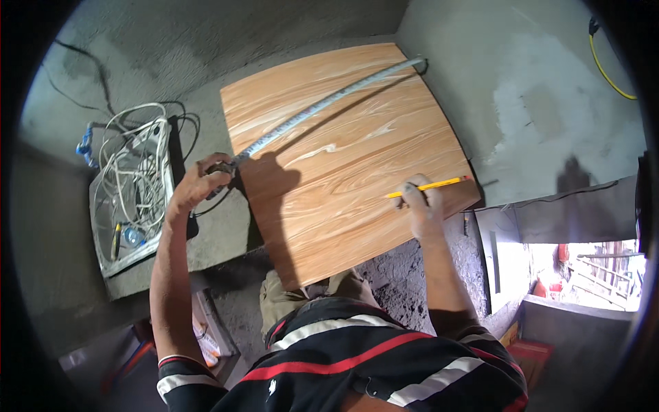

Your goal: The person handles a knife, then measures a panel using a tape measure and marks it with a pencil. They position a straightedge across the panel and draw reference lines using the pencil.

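A wood-grain board or tile lies before me on a grey ledge, its near edge reaching to my lap. My left hand grips the case of a tape measure just off the board's left edge. Its silver blade runs slantwise across the board, and the hooked end sits at the far right edge. In my right hand is a yellow pencil, held roughly level above the right part of the board, its red end toward the right. Whether the pencil touches the surface I cannot tell.
On the ledge at left stands a white tray with tangled cables, a blue plug hanging by its side. Grey plastered walls rise behind and to the right. A yellow cable hangs at upper right. A bright opening shows at lower right.
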A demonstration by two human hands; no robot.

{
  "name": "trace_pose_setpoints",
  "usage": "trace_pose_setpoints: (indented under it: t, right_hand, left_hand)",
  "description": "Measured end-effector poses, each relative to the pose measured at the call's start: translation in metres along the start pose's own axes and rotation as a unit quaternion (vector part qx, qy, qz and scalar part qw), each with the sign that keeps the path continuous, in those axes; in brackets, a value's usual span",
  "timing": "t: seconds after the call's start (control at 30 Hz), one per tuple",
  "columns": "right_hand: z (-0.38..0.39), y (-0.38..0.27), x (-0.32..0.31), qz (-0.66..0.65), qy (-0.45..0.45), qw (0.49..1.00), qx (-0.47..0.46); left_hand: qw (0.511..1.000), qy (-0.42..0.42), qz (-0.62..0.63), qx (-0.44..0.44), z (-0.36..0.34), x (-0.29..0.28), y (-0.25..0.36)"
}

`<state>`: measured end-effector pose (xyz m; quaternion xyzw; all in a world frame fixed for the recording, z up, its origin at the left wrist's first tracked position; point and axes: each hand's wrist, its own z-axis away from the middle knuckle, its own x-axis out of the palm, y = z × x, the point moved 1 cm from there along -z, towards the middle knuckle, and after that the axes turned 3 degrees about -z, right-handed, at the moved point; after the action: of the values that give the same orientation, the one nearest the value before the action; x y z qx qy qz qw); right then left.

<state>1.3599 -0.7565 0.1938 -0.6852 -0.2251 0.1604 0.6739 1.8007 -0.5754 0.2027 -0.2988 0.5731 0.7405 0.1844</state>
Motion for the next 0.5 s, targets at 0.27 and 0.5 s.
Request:
trace_pose_setpoints:
  t: [0.27,0.5]
  right_hand:
    - [-0.012,0.005,0.015,0.022,0.008,1.000,0.019]
    - [-0.007,0.012,0.011,0.045,0.044,0.997,0.051]
  left_hand:
    - [0.995,0.014,-0.068,0.069,-0.070,-0.038,-0.041]
    - [0.996,0.051,-0.066,-0.030,-0.121,-0.059,-0.040]
